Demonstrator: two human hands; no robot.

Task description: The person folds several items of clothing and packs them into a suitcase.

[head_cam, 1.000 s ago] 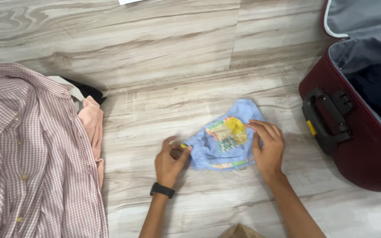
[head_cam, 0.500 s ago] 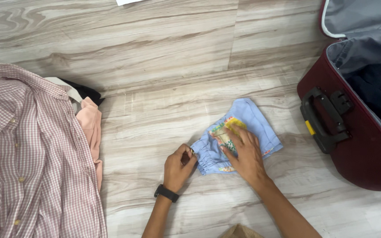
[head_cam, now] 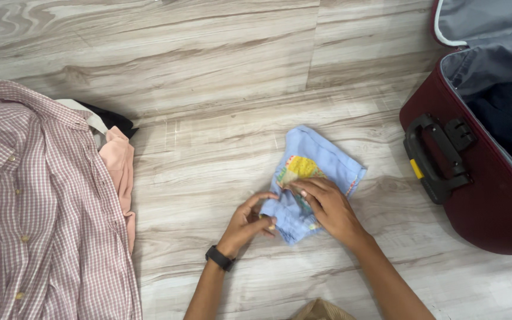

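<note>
Here, soft blue folded cloth (head_cam: 318, 172) under both hands, left hand (head_cam: 250, 220) and right hand (head_cam: 327, 204).

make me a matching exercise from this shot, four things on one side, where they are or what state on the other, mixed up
Things:
1. checked shirt
2. suitcase
3. light blue garment
4. black wristband

Places or states:
A. open, at the right edge
B. on the left wrist
C. spread out on the floor at the left
D. partly folded, under both hands

Pairs: 1-C, 2-A, 3-D, 4-B
</note>
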